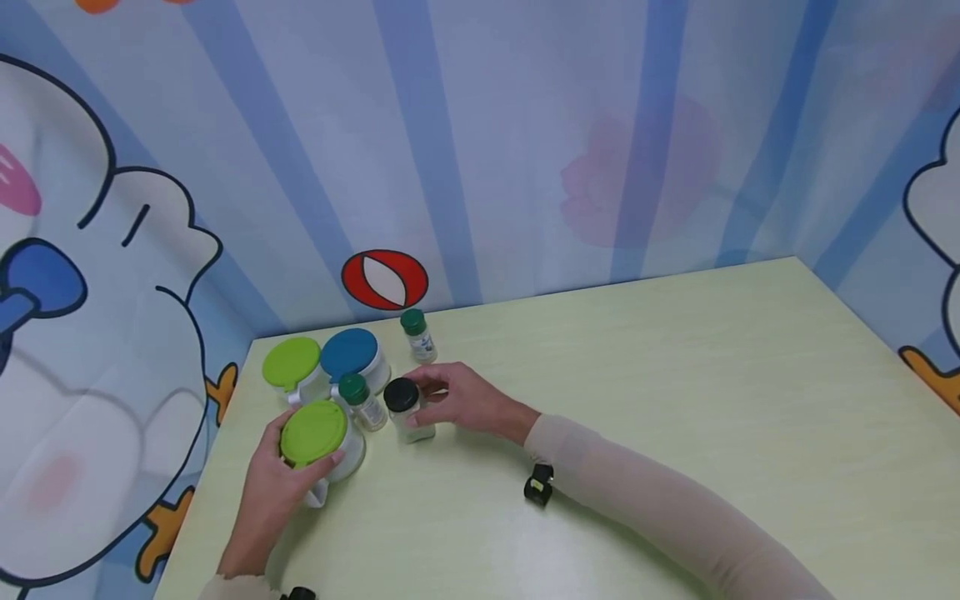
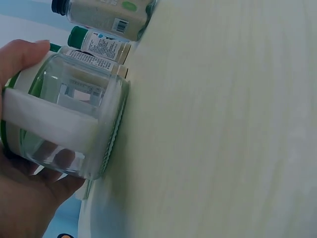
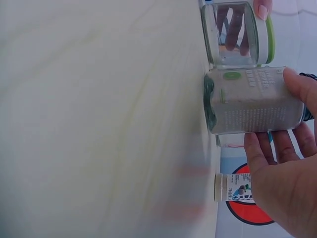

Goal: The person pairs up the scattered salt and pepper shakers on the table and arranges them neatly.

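While I look down in the head view, my left hand (image 1: 276, 473) is wrapped round the top of the nearest green-lidded jar (image 1: 315, 432), and my right hand (image 1: 463, 400) holds the black-capped bottle (image 1: 402, 396) between thumb and fingers. The bottle is to the right of the jar and slightly farther from me, its long axis about upright over the left part of the desk (image 1: 637, 383). My right hand comes at it from the right, leaving its left side toward the jar. Between the two, a little behind, is a small green-capped bottle (image 1: 367, 411); a blue-lidded jar (image 1: 349, 352) is farther back.

From the left wrist, the jar's white handle faces the camera, and the black-capped bottle shows past it on my right-hand side, apart from my left hand.

At the right wrist, my thumb lies on one side of the bottle, my fingers on the opposite side. The jar is just beside it; I cannot tell whether they touch.
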A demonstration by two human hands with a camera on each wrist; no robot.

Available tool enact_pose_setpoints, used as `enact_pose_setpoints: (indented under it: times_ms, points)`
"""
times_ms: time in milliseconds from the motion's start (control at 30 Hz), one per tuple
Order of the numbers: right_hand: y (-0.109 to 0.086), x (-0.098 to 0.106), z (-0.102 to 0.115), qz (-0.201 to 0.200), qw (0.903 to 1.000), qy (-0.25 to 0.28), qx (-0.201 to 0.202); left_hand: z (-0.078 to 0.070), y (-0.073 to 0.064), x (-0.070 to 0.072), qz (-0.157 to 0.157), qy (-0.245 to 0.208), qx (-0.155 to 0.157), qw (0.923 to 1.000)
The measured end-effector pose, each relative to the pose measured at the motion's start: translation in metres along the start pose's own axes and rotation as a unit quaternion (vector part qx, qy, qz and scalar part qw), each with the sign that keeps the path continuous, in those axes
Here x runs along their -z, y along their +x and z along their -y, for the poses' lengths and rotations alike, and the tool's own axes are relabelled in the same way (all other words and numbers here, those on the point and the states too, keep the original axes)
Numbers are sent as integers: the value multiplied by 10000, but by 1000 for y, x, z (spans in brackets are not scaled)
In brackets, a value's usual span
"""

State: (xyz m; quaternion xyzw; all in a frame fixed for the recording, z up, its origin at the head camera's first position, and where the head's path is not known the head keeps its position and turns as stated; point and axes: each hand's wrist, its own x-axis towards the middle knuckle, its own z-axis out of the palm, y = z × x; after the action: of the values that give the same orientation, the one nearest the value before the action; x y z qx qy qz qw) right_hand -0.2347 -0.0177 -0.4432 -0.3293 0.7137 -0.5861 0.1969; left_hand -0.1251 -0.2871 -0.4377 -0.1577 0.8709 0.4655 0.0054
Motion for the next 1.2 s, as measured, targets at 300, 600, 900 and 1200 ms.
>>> enact_pose_setpoints:
  times_ms: [300, 600, 900, 1200]
  points:
    - [-1, 1, 3, -65, 9999, 116, 101, -8, -6, 0, -100, 260, -124, 9995]
    - [-7, 6, 6, -138, 9997, 175, -104, -19, -16, 6, -72, 411, -180, 9990]
    - [-18, 17, 6, -195, 9994, 276, -15, -28, -24, 8, -46, 389, -471, 9981]
    - [-30, 32, 11, -245, 9995, 191, 29, -41, -34, 6, 9, 423, -791, 9960]
